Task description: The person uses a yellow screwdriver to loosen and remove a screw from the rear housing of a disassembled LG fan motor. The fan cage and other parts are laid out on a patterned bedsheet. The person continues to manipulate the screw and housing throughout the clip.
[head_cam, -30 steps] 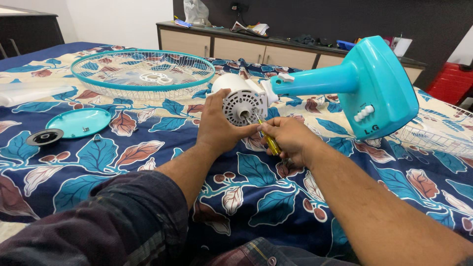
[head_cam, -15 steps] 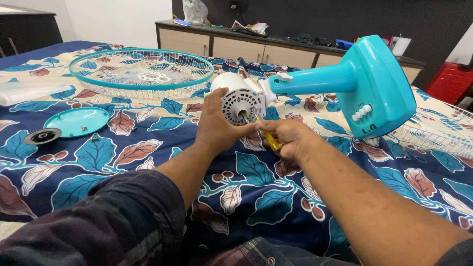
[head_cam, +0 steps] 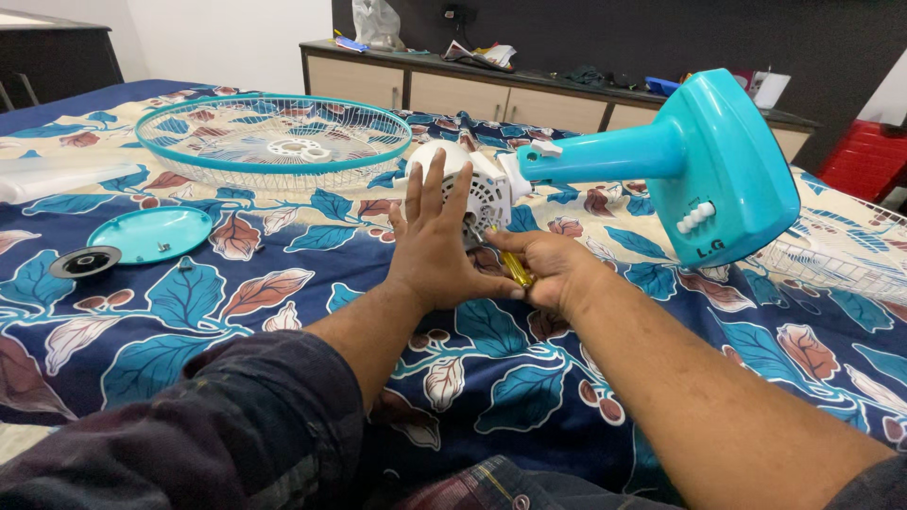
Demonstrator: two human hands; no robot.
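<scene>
Centre of frame: left hand (head_cam: 436, 247), fingers spread, braces the white fan motor (head_cam: 472, 184) on the bed (head_cam: 236, 312); right hand (head_cam: 548, 269) grips a yellow screwdriver (head_cam: 515, 267) against it.

White fan motor (head_cam: 482, 189) on its turquoise stand (head_cam: 699, 170) lies sideways on the bed.

**What stays out of sight**

The left hand (head_cam: 436, 247) covers the front of the white fan motor (head_cam: 477, 187). The right hand (head_cam: 546, 269) swallows most of the yellow screwdriver (head_cam: 516, 269); its tip is hidden. The wire guard (head_cam: 831, 255) runs off the right edge. Clutter on the far cabinet (head_cam: 529, 94) is too small to identify.
</scene>
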